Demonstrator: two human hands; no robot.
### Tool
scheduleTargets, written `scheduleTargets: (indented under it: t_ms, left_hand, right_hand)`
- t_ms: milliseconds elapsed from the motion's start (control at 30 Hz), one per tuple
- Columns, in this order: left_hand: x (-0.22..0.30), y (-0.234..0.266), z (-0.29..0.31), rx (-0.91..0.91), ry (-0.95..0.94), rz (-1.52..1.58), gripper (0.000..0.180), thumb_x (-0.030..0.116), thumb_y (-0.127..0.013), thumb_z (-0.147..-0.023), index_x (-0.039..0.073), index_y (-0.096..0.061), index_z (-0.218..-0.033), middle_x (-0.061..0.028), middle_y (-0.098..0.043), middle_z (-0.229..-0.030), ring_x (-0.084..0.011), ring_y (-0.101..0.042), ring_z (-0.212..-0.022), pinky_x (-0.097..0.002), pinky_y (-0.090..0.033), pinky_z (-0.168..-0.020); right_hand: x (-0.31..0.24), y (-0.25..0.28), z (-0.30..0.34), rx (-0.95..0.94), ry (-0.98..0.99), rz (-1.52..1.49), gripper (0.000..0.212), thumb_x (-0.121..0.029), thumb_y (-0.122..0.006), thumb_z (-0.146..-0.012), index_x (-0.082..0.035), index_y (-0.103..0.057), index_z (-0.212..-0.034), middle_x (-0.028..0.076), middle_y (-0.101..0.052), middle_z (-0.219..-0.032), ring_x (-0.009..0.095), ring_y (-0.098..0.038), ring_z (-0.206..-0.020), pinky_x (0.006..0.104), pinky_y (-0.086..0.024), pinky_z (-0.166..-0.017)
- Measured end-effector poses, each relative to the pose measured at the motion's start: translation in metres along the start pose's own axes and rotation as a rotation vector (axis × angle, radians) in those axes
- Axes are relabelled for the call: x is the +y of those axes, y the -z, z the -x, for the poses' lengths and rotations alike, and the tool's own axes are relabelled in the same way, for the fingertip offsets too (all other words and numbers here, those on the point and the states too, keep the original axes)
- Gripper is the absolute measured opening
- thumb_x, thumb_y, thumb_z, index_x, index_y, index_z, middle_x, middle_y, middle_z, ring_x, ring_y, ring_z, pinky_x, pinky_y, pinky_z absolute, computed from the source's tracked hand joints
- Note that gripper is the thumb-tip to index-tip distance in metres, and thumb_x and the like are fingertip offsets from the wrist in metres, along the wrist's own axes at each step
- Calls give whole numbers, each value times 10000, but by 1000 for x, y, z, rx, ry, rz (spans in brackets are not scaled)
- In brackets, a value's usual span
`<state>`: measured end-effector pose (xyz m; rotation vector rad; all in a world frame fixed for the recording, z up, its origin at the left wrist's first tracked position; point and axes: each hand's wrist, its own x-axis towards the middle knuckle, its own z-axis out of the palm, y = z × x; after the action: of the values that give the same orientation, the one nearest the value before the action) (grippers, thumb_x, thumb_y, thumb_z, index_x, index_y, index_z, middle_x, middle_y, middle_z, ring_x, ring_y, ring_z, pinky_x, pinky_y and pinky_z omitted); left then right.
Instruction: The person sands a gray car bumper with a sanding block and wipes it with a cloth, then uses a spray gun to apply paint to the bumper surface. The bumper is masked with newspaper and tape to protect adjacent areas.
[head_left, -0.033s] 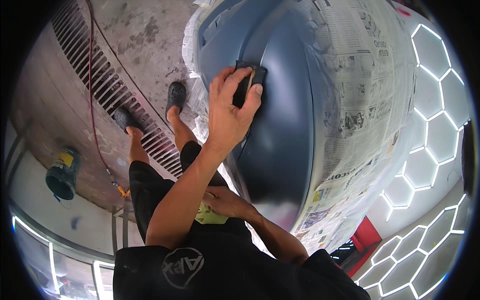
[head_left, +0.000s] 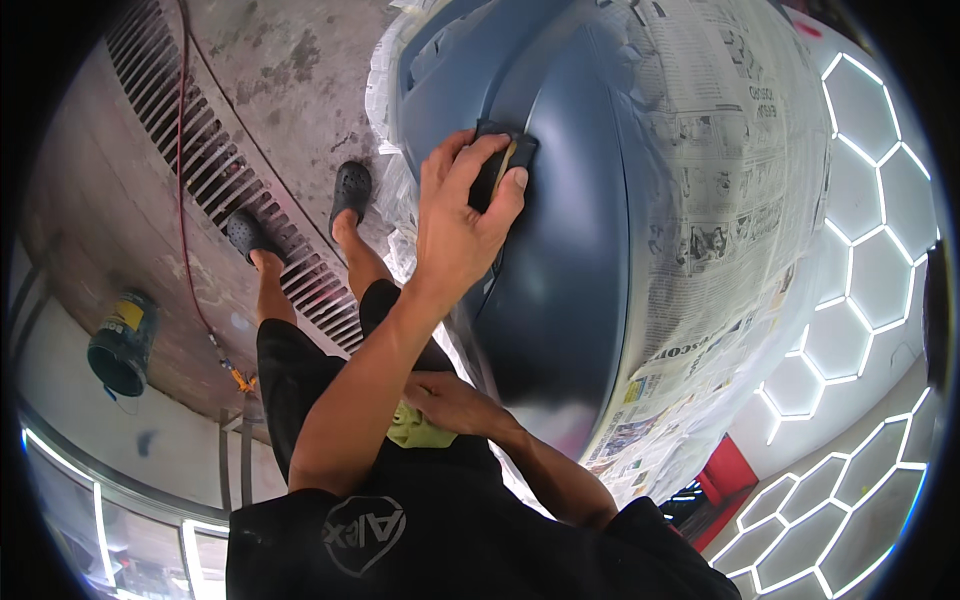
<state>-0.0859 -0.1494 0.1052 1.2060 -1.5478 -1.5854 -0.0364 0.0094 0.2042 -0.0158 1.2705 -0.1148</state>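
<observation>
My left hand (head_left: 462,215) grips a dark sanding block (head_left: 519,152) with a tan edge, fingers on one side and thumb on the other. The block rests against a smooth blue-grey vehicle body panel (head_left: 565,270), close to a raised crease. Low by my waist, my right hand (head_left: 455,402) is closed round a crumpled yellow-green cloth (head_left: 418,432). Part of that cloth is hidden behind the hand and my black shirt.
Newspaper sheets (head_left: 715,190) and plastic film mask the area round the panel. A floor grate (head_left: 215,150) runs past my feet, crossed by a red hose (head_left: 183,200) with an orange fitting (head_left: 243,381). A dark bucket (head_left: 122,350) stands at the left.
My left hand and the sanding block have shifted very slightly to the right along the panel. My right hand stays on the cloth at my waist.
</observation>
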Motion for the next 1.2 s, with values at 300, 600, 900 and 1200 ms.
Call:
scheduleTargets:
  t_ms: [300,600,900,1200]
  left_hand:
    - [-35,163,-17,368,349,355,471,255,-812,-1076,-37,-693,-1425,-81,-733,-1252,-141,-664,-1068,-289,-549,-947]
    - [-34,487,163,603,595,31,468,294,-720,-1120,-12,-663,-1470,-13,-677,-1136,-111,-600,-999,-279,-494,-914]
    - [43,560,-13,406,320,71,487,308,-743,-1092,8,-659,-1467,10,-655,-1090,-101,-575,-939,-278,-490,-827]
    - [155,473,-264,-56,19,-160,492,277,-721,-1107,-22,-643,-1491,-46,-699,-1203,-128,-618,-1019,-304,-518,-890]
  right_hand:
    - [-57,15,30,105,280,-414,511,-225,-602,-1126,5,-606,-1581,98,-730,-1412,190,-695,-1310,349,-547,-1143]
    - [-131,-37,80,-123,659,-741,715,-369,-524,-1105,56,-462,-1677,208,-602,-1627,326,-594,-1506,463,-422,-1309]
    - [-195,-135,36,-380,892,-1148,576,-411,-686,-1090,29,-628,-1458,130,-718,-1378,250,-717,-1246,413,-568,-1105]
    - [-307,-84,7,-338,841,-1442,705,-567,-650,-1049,95,-704,-1287,229,-799,-1098,381,-805,-965,526,-667,-914]
